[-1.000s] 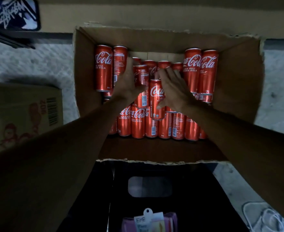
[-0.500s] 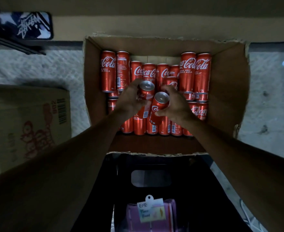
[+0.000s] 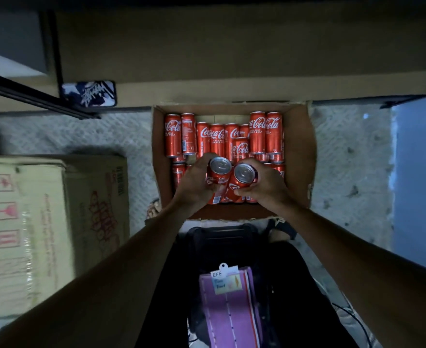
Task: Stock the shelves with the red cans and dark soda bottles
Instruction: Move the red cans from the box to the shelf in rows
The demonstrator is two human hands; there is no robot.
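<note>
Left hand [image 3: 194, 184] and right hand [image 3: 264, 183] each grip 1 can [image 3: 219, 172].

The light is dim over a pale, rough-textured floor [image 3: 345, 151]. A tan wall [image 3: 232, 54] runs along the far side, with a dark sticker with white scrawled lettering [image 3: 89, 93] at its foot. At left, a black metal rail [image 3: 31, 96] slants above a closed, taped cardboard carton [image 3: 43, 222]. A blue panel [image 3: 418, 184] stands at right.

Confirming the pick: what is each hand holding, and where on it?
The left hand grips the left red can, right hand the right red can, fingers round each can's upper side.
</note>
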